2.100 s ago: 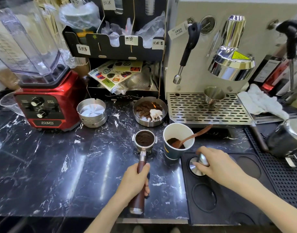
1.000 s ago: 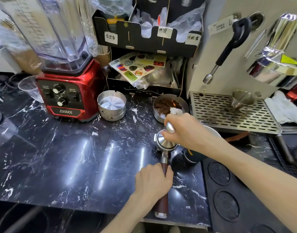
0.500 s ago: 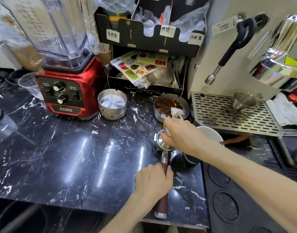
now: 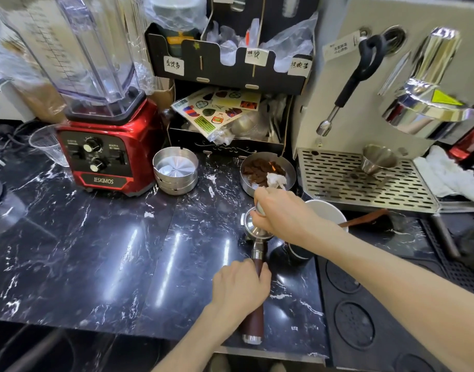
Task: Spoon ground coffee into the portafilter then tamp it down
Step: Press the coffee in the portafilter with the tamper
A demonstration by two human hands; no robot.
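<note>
a: we're looking down at a black marble counter [image 4: 101, 259], glossy with white veins, crowded along its far edge.

b: yes, we see a red blender [image 4: 107, 146] with a clear plastic jar at far left, a stack of round steel tins [image 4: 175, 170] beside it, and a cream espresso machine [image 4: 386, 103] with a perforated steel drip tray at far right.

a: and the portafilter [image 4: 253, 237]?

b: near the middle, lying flat on the marble, its dark wooden handle pointing toward us. our left hand [image 4: 239, 287] has its fingers wrapped tight around that handle.

a: our right hand [image 4: 281, 214] closes its fingers on the shiny metal tamper [image 4: 258, 210], which sits in the basket (the coffee is hidden under it).

b: just right of it stands a white-rimmed paper cup [image 4: 329, 213], a wooden spoon [image 4: 364, 220] resting in it.
</note>
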